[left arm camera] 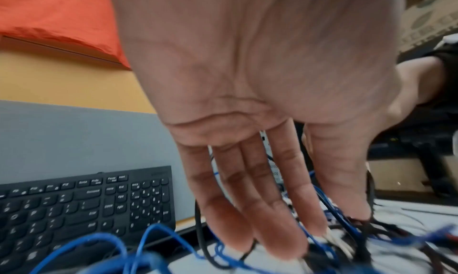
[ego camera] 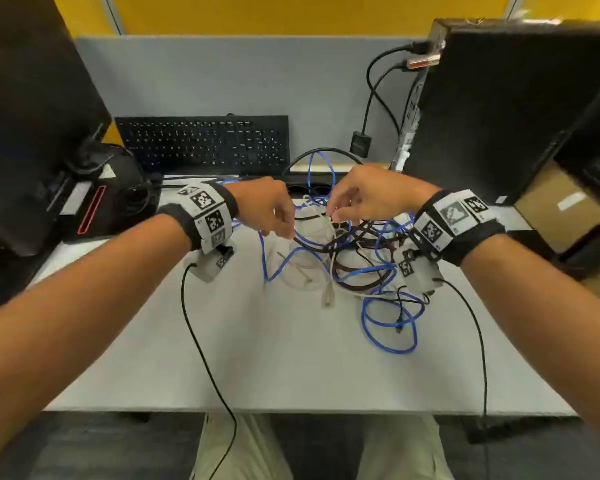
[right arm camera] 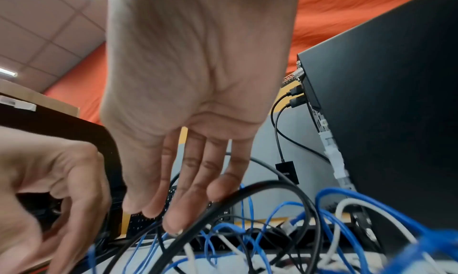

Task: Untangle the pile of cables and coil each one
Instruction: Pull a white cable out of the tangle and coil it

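near edge: grey desk, its near part bare. two thin black leads run from the wrist units over the near edge.

mid desk, right of centre: cable pile, tangled, nothing coiled. blue cable loops nearest and rightmost; white cable has a plug end lying on the near side of the pile; dark cables cross through the middle.

over the far side of the pile: left hand and right hand, close together, not touching. left hand: palm down, fingers extended into the strands in the left wrist view; fingertips meet cables, but a pinch cannot be confirmed. right hand: fingers long and only slightly bent, tips against a black cable in the right wrist view; a grip cannot be confirmed either.

far: keyboard propped against the grey partition, left of the pile. computer tower stands far right with black leads plugged in. dark equipment sits far left.
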Demonstrator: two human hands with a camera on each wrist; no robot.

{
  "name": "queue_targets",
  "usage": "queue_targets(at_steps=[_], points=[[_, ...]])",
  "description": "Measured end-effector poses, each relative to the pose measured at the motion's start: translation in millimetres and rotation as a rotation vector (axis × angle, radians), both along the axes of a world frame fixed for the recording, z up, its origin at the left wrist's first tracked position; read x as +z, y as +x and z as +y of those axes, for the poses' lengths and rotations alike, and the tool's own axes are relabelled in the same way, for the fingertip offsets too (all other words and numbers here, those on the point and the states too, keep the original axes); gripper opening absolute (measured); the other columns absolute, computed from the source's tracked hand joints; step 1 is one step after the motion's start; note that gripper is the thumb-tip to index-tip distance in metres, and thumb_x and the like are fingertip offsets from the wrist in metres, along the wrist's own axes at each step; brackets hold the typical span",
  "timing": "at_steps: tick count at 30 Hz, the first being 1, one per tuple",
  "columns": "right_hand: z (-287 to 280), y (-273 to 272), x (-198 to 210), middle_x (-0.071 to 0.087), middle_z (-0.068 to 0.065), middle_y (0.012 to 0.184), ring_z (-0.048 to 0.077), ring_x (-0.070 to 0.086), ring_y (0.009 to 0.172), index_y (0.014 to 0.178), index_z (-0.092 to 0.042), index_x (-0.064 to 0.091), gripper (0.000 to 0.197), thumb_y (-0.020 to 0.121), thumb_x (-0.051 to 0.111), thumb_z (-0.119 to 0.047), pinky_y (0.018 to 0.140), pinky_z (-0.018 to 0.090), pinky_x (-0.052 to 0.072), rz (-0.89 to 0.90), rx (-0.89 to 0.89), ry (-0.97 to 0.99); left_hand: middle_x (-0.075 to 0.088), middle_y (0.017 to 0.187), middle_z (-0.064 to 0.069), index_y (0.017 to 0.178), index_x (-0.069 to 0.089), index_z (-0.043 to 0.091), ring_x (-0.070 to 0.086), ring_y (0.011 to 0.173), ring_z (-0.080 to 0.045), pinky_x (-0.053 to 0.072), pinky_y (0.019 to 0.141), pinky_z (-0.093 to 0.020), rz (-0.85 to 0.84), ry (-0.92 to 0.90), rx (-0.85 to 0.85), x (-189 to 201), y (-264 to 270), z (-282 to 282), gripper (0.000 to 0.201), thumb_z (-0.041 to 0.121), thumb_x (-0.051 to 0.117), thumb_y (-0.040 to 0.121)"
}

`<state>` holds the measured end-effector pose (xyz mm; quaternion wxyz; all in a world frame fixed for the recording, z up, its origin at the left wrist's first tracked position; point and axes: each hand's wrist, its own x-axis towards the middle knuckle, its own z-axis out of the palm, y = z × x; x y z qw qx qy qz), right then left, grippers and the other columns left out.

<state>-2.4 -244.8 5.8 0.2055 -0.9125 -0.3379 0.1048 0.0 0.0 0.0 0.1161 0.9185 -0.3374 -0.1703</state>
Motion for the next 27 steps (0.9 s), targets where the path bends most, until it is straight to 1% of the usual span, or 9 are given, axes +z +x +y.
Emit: queue_targets(at_steps=[4, 8, 11, 13, 15, 17, 21, 25, 27], points=[[-1, -31, -17, 0.078, 0.001, 0.090, 0.016, 0.072, 0.070, 0.098, -0.013, 0.080, 0.010, 0.091, 0.075, -0.017, 0.070, 0.015, 0.054, -0.066, -0.059, 0.019, 0.073, 0.099, 0.005, 0.106, 0.077, 0.021, 0.056, 0.071, 0.006, 0.045, 0.070, -0.015, -0.073, 0.028, 0.053, -26, -33, 3, 0.025, 0.035, 0.078, 0.085], [-11, -48, -15, 0.078, -0.003, 0.088, -0.001, 0.068, 0.068, 0.097, -0.013, 0.080, 0.008, 0.091, 0.074, -0.014, 0.065, 0.007, 0.049, -0.105, -0.068, 0.046, 0.073, 0.103, 0.003, 0.118, 0.072, 0.021, 0.063, 0.084, -0.010, 0.047, 0.085, -0.025, -0.097, 0.002, 0.197, -36, -47, 4, 0.038, 0.043, 0.074, 0.087], [-18, -54, -13, 0.077, -0.007, 0.090, 0.008, 0.071, 0.066, 0.098, -0.018, 0.079, 0.009, 0.092, 0.074, -0.018, 0.065, 0.011, 0.052, -0.092, -0.079, 0.035, 0.072, 0.082, 0.003, 0.109, 0.071, 0.021, 0.068, 0.063, -0.009, 0.057, 0.068, -0.024, 0.068, -0.007, 0.362, -43, -48, 4, 0.030, 0.043, 0.071, 0.089], [-23, -52, -11, 0.077, -0.007, 0.093, 0.014, 0.073, 0.074, 0.100, -0.020, 0.079, 0.009, 0.092, 0.073, -0.020, 0.068, 0.013, 0.053, -0.100, -0.079, 0.018, 0.076, 0.085, -0.007, 0.100, 0.076, 0.013, 0.075, 0.074, -0.019, 0.062, 0.072, -0.028, 0.151, -0.084, 0.429, -44, -44, 3, 0.018, 0.028, 0.072, 0.090], [-28, -45, -6, 0.078, -0.005, 0.092, 0.016, 0.074, 0.076, 0.100, -0.020, 0.079, 0.009, 0.093, 0.073, -0.022, 0.073, 0.020, 0.057, -0.099, -0.067, -0.007, 0.077, 0.086, -0.014, 0.093, 0.079, 0.007, 0.075, 0.084, -0.029, 0.062, 0.080, -0.037, 0.124, -0.153, 0.443, -41, -40, 0, 0.011, 0.013, 0.072, 0.087], [-34, -31, 2, 0.078, -0.007, 0.086, 0.015, 0.074, 0.071, 0.099, -0.019, 0.078, 0.009, 0.093, 0.073, -0.022, 0.075, 0.027, 0.060, -0.090, -0.064, 0.004, 0.076, 0.077, -0.012, 0.085, 0.080, 0.006, 0.075, 0.076, -0.026, 0.063, 0.078, -0.037, 0.013, -0.198, 0.434, -31, -31, -5, 0.010, 0.014, 0.074, 0.085], [-39, -3, 17, 0.077, -0.007, 0.078, 0.013, 0.074, 0.065, 0.101, -0.018, 0.077, 0.009, 0.092, 0.074, -0.021, 0.076, 0.031, 0.062, -0.097, -0.071, 0.037, 0.073, 0.062, -0.001, 0.078, 0.080, 0.012, 0.066, 0.054, -0.008, 0.054, 0.059, -0.013, -0.246, -0.286, 0.405, 14, -12, -14, 0.015, 0.023, 0.074, 0.087], [-25, 11, 29, 0.076, -0.004, 0.095, 0.017, 0.074, 0.069, 0.118, -0.016, 0.069, 0.027, 0.093, 0.073, -0.024, 0.080, 0.033, 0.060, -0.117, -0.063, 0.065, 0.074, 0.068, -0.010, 0.091, 0.075, 0.003, 0.069, 0.057, -0.014, 0.056, 0.057, -0.018, -0.156, -0.442, 0.351, 57, -10, -25, 0.008, 0.002, 0.068, 0.090], [-14, 13, 35, 0.072, -0.003, 0.112, 0.021, 0.075, 0.071, 0.130, -0.016, 0.062, 0.038, 0.095, 0.071, -0.025, 0.071, 0.027, 0.059, -0.100, -0.042, 0.169, 0.072, 0.076, -0.017, 0.099, 0.071, -0.003, 0.067, 0.052, -0.011, 0.056, 0.054, -0.019, -0.120, -0.558, 0.302, 71, -12, -30, 0.011, -0.004, 0.062, 0.093]])
